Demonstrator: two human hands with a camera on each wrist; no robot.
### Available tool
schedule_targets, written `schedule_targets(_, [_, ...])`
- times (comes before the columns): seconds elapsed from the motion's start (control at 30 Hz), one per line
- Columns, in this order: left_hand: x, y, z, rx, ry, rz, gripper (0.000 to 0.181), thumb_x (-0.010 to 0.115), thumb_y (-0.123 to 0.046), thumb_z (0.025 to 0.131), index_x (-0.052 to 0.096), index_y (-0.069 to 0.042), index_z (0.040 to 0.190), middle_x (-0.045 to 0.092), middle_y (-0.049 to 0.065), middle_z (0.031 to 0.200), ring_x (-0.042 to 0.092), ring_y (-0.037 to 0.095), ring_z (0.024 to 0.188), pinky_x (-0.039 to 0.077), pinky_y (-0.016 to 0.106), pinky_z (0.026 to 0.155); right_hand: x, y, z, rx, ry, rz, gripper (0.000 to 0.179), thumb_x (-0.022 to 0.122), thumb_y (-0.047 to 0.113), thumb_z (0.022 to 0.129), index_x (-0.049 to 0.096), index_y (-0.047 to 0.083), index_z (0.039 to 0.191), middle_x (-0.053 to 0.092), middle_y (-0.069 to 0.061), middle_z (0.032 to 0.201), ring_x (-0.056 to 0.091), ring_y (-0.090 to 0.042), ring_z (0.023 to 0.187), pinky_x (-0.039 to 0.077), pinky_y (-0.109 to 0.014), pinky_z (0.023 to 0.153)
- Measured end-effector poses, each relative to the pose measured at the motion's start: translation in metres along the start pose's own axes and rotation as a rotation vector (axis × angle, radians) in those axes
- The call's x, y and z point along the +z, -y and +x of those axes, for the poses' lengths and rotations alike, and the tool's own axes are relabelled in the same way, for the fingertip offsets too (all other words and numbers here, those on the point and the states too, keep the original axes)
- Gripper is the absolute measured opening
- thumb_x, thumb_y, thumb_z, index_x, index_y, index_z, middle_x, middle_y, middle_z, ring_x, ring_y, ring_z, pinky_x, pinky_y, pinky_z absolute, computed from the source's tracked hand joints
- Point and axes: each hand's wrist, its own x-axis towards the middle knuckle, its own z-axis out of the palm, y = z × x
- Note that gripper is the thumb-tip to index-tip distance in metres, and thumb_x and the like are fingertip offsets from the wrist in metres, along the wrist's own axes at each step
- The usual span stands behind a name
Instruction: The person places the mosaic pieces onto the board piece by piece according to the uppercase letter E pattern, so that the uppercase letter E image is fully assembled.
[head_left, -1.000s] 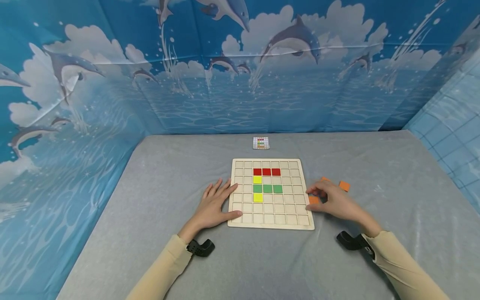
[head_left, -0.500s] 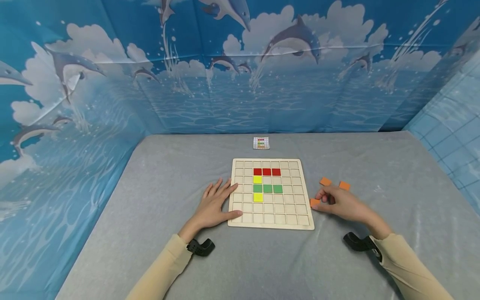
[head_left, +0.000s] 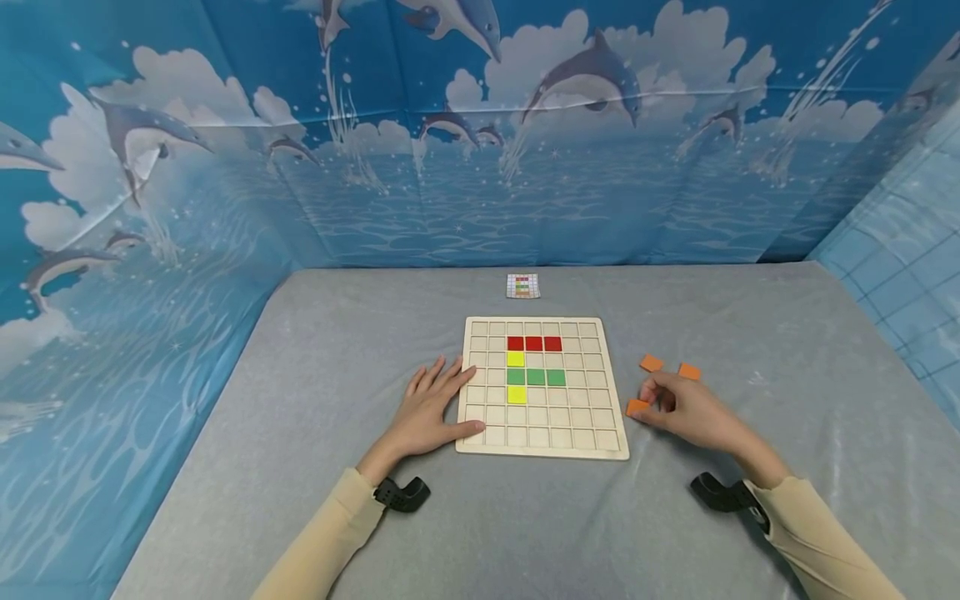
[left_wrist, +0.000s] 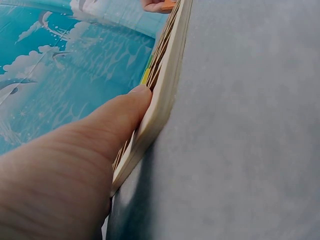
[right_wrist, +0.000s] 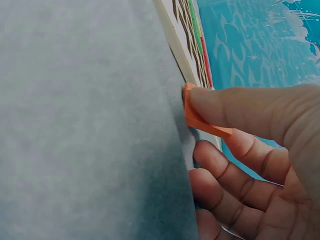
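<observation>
A square wooden grid board (head_left: 555, 439) lies on the grey tabletop. Set in its cells are a row of red tiles (head_left: 533, 343), a row of green tiles (head_left: 535, 377) and two yellow tiles (head_left: 517, 395). My left hand (head_left: 427, 417) rests on the board's left edge with fingers spread; in the left wrist view the thumb (left_wrist: 117, 112) presses on its rim. Just right of the board, my right hand (head_left: 697, 412) pinches an orange square tile (head_left: 637, 407). The right wrist view shows the thumb on that tile (right_wrist: 197, 117), its other fingers curled below.
Behind the right hand lie an orange tile (head_left: 651, 362) and another orange tile (head_left: 689, 372), partly covered by the hand. A small card (head_left: 522, 286) printed with a coloured grid pattern lies beyond the board. A blue dolphin-print curtain (head_left: 480, 208) stands along the table's back edge.
My right hand has moved rightward from the board's right edge, bringing the orange tile with it and uncovering the loose tile behind. The left hand and board have stayed in place.
</observation>
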Motion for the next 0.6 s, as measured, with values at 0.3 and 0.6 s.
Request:
schedule_targets(0.3, [0.0, 0.001, 0.0, 0.004, 0.0, 0.006, 0.084, 0.057, -0.063, 0.084, 0.028, -0.022, 0.151, 0.017, 0.002, 0.156, 0.005, 0.027, 0.143, -0.001, 0.046, 0.111, 0.002, 0.004, 0.001, 0.014, -0.064, 0.028, 0.018, 0.075, 0.018, 0.084, 0.058, 0.01, 0.087, 0.052, 0.001, 0.072, 0.047, -0.011, 0.059, 0.039, -0.025, 0.051])
schedule_targets(0.6, [0.0, 0.001, 0.001, 0.006, 0.001, 0.009, 0.084, 0.056, -0.064, 0.084, 0.028, -0.023, 0.151, 0.016, 0.002, 0.157, 0.005, 0.027, 0.143, -0.001, 0.046, 0.111, 0.015, 0.024, 0.017, -0.078, -0.121, 0.092, 0.016, 0.077, 0.016, 0.082, 0.062, 0.012, 0.086, 0.056, 0.002, 0.075, 0.053, -0.011, 0.061, 0.043, -0.024, 0.052])
